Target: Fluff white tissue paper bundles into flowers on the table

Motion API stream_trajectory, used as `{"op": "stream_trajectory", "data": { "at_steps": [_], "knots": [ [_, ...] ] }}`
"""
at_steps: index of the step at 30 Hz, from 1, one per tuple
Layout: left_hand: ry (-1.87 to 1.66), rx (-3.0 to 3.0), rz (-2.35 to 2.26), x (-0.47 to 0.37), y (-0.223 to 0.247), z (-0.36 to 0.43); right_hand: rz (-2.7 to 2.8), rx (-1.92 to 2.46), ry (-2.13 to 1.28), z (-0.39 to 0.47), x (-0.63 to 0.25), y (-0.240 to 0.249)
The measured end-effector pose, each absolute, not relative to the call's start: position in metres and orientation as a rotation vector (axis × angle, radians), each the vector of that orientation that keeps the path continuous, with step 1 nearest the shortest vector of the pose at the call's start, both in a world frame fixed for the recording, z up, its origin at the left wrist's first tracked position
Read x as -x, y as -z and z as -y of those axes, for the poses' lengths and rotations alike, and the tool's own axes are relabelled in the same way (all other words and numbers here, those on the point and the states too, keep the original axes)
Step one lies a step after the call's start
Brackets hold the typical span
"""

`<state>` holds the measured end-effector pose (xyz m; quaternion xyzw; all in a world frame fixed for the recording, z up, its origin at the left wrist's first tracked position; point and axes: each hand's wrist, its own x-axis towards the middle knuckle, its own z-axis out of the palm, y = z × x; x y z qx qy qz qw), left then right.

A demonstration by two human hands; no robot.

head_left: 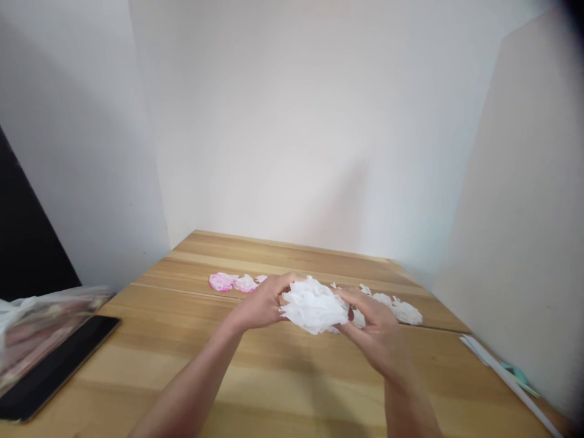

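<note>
A ruffled white paper flower (314, 305) is held up above the wooden table, between both hands. My left hand (268, 299) grips its left side, fingers curled behind it and partly hidden. On the right side, my right hand (373, 322) has thumb and fingers closed on the flower's edge. Behind the hands, pink-edged white paper flowers (222, 281) lie to the left. Several plain white ones (407, 312) lie to the right, some of them partly covered by my right hand.
On the wooden table (182, 353), a black tablet-like slab (59, 365) lies at the left beside a clear plastic bag (41, 328). White strips (506, 380) and a small green item (515, 372) lie along the right edge. Pale walls stand behind.
</note>
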<state>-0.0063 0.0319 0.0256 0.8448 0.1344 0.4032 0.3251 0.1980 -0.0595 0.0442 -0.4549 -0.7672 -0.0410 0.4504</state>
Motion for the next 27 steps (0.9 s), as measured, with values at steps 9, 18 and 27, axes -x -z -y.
{"op": "stream_trajectory", "data": {
  "at_steps": [9, 18, 27],
  "knots": [
    [-1.085, -2.358, -0.375, 0.006, -0.029, -0.026, 1.923, 1.085, 0.104, 0.062, -0.195, -0.045],
    [-1.072, -2.405, -0.359, 0.008, -0.026, -0.028, 1.908, 1.078, 0.119, 0.061, -0.189, -0.045],
    [-1.022, -2.414, -0.329, 0.005, -0.034, -0.024, 1.855, 1.132, 0.11, 0.06, -0.185, -0.043]
  ]
}}
